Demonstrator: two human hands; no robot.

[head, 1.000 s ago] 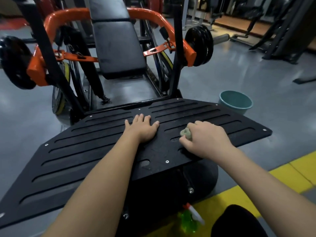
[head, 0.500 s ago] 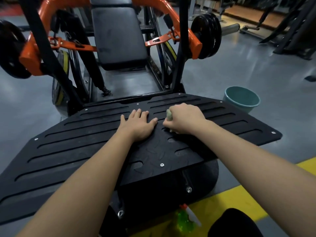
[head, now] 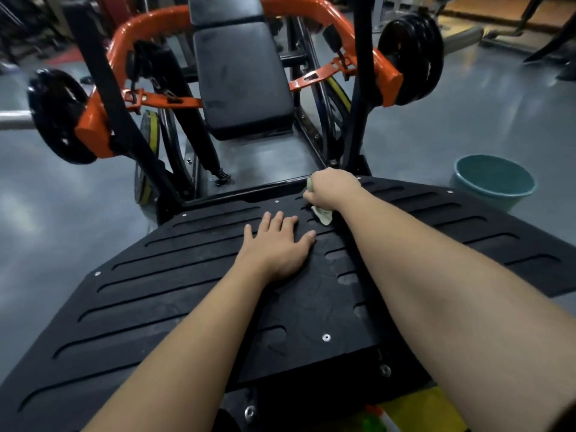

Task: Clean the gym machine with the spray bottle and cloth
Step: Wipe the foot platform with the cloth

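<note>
A crumpled pale-green cloth (head: 324,217) is gripped by the right hand (head: 333,189) at the far edge of the black slotted footplate (head: 156,291); the left hand (head: 277,248) is laid flat mid-plate.

You've got a teal bucket (head: 495,174) on the grey floor (head: 467,120) at 2 o'clock, yellow stripe (head: 436,403) at 5.

The machine (head: 361,73) has an orange frame (head: 93,129), a black padded seat (head: 243,73) and black weight plates (head: 411,57). Its wide, slotted black footplate (head: 174,294) lies nearest. The pale green cloth (head: 323,216) is bunched in the right hand (head: 333,188) at the footplate's far edge. The green bottle (head: 371,423) shows only partly, below the footplate.
</note>
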